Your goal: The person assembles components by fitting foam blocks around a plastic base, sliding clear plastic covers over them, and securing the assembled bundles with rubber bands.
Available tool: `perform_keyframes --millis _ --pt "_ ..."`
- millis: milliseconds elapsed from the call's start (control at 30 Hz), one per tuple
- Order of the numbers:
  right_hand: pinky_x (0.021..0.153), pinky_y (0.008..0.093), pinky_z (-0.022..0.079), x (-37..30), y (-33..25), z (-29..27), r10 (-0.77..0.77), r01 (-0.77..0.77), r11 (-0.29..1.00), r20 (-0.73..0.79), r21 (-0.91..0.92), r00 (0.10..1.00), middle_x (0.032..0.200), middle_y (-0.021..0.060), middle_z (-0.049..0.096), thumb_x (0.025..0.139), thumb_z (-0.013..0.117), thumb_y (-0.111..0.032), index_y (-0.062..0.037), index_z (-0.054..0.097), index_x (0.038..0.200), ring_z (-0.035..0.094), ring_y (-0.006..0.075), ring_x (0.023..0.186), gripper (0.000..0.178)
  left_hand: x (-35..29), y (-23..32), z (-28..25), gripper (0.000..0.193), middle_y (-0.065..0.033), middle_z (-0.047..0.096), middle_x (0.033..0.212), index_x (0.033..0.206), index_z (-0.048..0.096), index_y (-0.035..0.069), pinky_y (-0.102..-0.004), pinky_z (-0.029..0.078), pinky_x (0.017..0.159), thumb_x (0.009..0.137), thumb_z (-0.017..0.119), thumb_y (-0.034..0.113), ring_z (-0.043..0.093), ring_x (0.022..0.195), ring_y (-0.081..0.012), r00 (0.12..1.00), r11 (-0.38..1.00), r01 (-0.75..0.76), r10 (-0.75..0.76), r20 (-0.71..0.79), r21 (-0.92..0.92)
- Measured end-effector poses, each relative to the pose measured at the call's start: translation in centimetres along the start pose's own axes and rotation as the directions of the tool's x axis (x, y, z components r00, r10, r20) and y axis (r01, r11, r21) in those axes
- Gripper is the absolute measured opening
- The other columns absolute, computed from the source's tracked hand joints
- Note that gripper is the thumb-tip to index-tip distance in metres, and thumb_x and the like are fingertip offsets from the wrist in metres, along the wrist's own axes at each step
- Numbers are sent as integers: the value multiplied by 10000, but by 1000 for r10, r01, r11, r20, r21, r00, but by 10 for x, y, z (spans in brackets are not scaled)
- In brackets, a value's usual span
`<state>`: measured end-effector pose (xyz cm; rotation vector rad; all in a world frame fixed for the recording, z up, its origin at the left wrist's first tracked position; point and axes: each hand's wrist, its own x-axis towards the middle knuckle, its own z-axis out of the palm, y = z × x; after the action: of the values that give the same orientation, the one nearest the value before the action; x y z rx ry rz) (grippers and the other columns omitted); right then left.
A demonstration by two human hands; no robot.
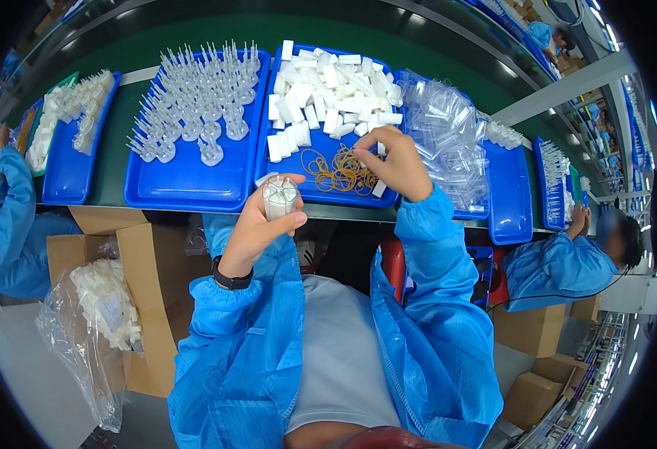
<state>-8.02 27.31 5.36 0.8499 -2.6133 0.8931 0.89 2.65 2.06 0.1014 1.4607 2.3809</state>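
My left hand [257,228] is wrapped round a short, clear cylinder-like piece [280,196], whose round end, split into wedges, faces up. It is held just in front of the blue tray's near edge. Over the same tray, my right hand [397,161] bends its thumb and fingers together at a loose pile of tan rubber bands [342,176]. Whether a band is pinched between the fingertips is too small to tell. Behind the bands, many white rectangular blocks [321,93] fill the blue tray [267,161].
Left of it, a blue tray [182,183] carries clear pieces with upright stems [209,123]. To the right lie clear plastic sleeves [444,138] and another blue tray [509,202]. An open carton [152,299] stands below left. Co-workers sit at left [7,217] and right [568,269].
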Motion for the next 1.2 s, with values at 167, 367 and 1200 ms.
perform_keyframes --millis 167,367,1200 --pt "655 208 430 -4 4 -5 397 -429 724 183 540 900 837 45 661 833 631 -81 -6 615 922 579 94 699 118 4 4 5 532 -21 564 835 1214 470 7 -204 419 535 738 704 52 521 647 -83 1000 999 7 -7 9 36" --pt "702 223 428 -5 7 -3 414 -423 374 259 826 872 930 75 651 883 564 -72 9 576 1119 600 124 839 250 6 4 9 498 -15 565 835 1195 497 18 -198 415 532 744 705 53 516 646 -76 1000 998 0 -1 4 55" --pt "713 248 453 -7 -21 8 312 -436 334 339 836 888 952 87 604 898 455 -23 3 548 1190 533 115 754 307 11 1 15 483 28 554 861 1184 530 91 -161 434 575 752 745 95 526 736 -29 1000 992 -5 1 31 126"
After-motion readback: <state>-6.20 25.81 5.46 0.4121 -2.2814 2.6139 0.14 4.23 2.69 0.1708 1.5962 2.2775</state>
